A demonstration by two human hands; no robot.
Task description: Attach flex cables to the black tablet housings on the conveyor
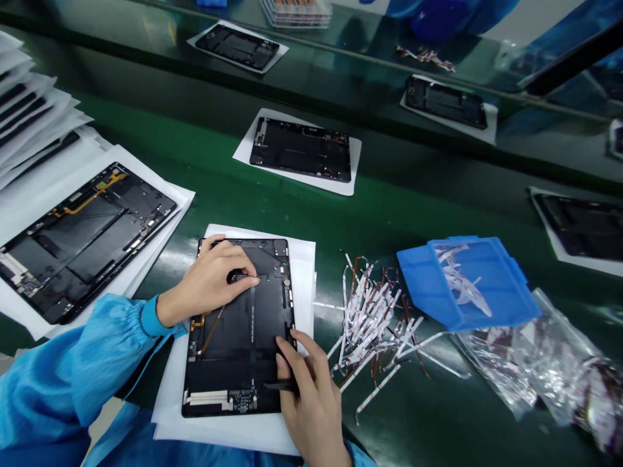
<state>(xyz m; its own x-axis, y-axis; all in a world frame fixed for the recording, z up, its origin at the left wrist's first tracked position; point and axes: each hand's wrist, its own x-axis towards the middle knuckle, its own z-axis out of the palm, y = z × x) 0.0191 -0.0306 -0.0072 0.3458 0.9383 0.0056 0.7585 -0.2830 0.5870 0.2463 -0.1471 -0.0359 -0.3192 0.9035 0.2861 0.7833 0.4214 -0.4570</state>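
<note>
A black tablet housing (228, 363) lies on white sheets (304, 279) in front of me, its inside facing up. My left hand (214, 275) reaches over its upper part, with thumb and forefinger pressed together; what is between them, if anything, is hidden. Below that hand a thin brown flex cable (213, 329) runs slantwise inside the housing. At the right edge, my right hand (311, 395) is curled around a thin black pointed tool (277, 385), whose tip points left over the lower part. Its forefinger touches the housing's right side.
Loose flex strips (367, 318) are heaped to the right, beside a blue bin (506, 285) and clear plastic bags (530, 363). Another open housing (92, 233) and a paper-layered stack (34, 123) stand left. More housings, including one housing (302, 149) behind, lie on paper.
</note>
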